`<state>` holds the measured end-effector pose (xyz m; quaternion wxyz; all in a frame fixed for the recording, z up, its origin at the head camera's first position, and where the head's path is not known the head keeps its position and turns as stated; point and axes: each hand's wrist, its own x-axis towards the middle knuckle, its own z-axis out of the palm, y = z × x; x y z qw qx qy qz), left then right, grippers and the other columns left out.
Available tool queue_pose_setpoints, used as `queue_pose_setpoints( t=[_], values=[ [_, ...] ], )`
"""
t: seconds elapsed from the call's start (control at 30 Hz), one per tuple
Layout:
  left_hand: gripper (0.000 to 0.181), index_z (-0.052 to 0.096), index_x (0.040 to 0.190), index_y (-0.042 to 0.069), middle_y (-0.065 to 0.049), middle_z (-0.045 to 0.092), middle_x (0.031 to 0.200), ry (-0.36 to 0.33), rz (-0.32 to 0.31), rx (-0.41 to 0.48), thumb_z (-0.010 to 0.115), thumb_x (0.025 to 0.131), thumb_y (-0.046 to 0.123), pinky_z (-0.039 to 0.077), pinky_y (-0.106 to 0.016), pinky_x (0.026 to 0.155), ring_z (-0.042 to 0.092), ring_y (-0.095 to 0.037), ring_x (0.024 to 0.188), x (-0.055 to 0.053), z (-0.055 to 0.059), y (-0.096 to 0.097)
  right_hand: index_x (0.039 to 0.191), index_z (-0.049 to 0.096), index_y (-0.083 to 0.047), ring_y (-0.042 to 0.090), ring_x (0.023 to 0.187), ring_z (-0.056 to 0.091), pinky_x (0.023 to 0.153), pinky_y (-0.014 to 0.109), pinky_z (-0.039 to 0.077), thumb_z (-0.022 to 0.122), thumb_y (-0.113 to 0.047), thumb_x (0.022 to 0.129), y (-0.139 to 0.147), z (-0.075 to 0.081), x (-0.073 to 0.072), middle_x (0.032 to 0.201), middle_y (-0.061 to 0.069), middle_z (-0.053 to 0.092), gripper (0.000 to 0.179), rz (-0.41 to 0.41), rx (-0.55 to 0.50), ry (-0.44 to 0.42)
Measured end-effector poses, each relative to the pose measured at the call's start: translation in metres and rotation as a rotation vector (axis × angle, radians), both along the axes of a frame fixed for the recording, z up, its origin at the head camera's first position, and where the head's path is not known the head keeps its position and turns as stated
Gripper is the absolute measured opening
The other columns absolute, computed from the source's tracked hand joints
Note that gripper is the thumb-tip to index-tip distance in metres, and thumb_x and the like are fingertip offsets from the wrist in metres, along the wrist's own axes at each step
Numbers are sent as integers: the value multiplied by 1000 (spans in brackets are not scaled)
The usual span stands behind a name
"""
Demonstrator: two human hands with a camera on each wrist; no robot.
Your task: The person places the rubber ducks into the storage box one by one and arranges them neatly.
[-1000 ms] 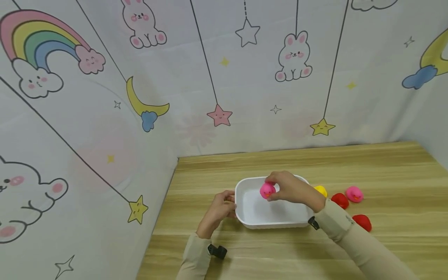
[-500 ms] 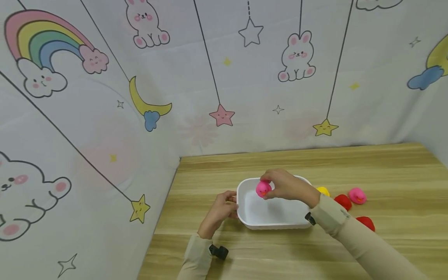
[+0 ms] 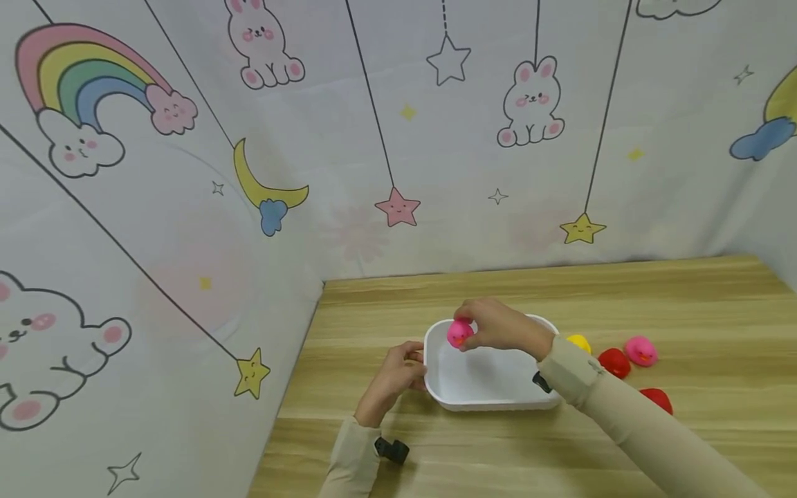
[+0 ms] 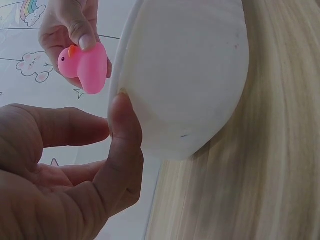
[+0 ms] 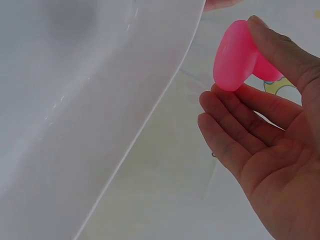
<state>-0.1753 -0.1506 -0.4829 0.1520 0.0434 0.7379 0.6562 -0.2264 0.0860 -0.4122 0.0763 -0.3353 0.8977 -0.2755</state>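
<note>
A pink rubber duck with an orange beak is pinched between the thumb and fingers of my right hand, above the left part of a white plastic basin. In the right wrist view the duck is up beyond the rim, its underside toward the camera. My left hand grips the basin's left end; in the left wrist view its thumb is at the rim and a finger lies along the outer wall. The inside of the basin that shows is bare white.
Right of the basin on the wooden table lie a yellow toy, partly behind my right forearm, a red one, another pink duck and a red toy by the sleeve. A printed cloth wall stands behind.
My right hand has carried the pink duck leftward across the basin, toward its left end. The left hand keeps its grip on the basin. The head view has shifted slightly.
</note>
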Motion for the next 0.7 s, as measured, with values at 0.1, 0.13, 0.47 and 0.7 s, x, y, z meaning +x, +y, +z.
queue_pose_setpoints(
  t=[0.1, 0.13, 0.47, 0.7],
  values=[
    [51, 49, 133, -19, -17, 53, 100, -1, 2, -6, 57, 83, -13, 62, -29, 57, 57, -16, 69, 1, 0, 0, 115, 70, -1, 29, 97, 63, 83, 36, 59, 88, -20, 79, -3, -3, -2, 105, 6, 68, 45, -9, -11, -24],
    [51, 48, 132, -19, -18, 53, 100, 1, 1, -7, 57, 83, -13, 62, -30, 57, 57, -17, 69, 1, -1, 0, 116, 70, 0, 29, 98, 63, 83, 36, 59, 88, -20, 79, -4, -4, -3, 106, 6, 68, 46, -11, -15, -33],
    [51, 48, 133, -20, -20, 53, 101, 5, 5, -14, 57, 83, -13, 62, -30, 58, 58, -17, 68, 1, 0, -2, 114, 69, 1, 30, 95, 63, 82, 35, 57, 88, -20, 79, -14, -12, -15, 99, 4, 67, 45, 49, -18, 10],
    [52, 48, 133, -20, -20, 53, 101, 6, -7, 3, 57, 82, -13, 62, -29, 57, 57, -16, 67, -1, 0, 0, 109, 70, 0, 19, 88, 59, 80, 34, 56, 89, -18, 77, -15, -19, -24, 95, 1, 66, 41, 37, -11, -23]
  ],
)
